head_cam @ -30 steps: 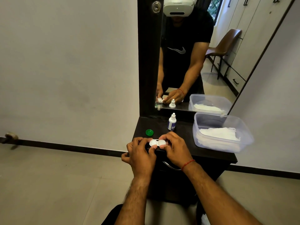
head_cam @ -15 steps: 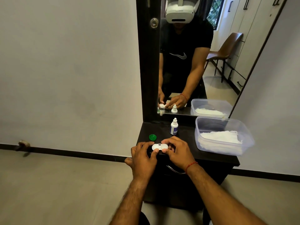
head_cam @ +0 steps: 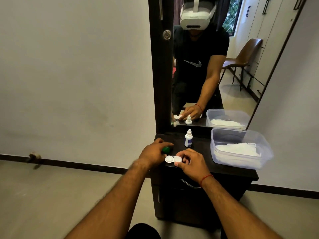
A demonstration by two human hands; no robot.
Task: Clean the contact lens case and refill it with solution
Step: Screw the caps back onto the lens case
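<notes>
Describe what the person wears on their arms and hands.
Both forearms are bare, with no sleeves over them. The left hand and right hand wear no gloves. A thin red thread circles the right wrist; the left wrist is bare. No rings can be made out.

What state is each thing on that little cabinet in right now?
lens case: held by right hand, one well uncapped
green cap: off the case, gripped by left hand
solution bottle: upright, cap on
plastic tub: lidless, white tissue inside
drawer: shut
</notes>
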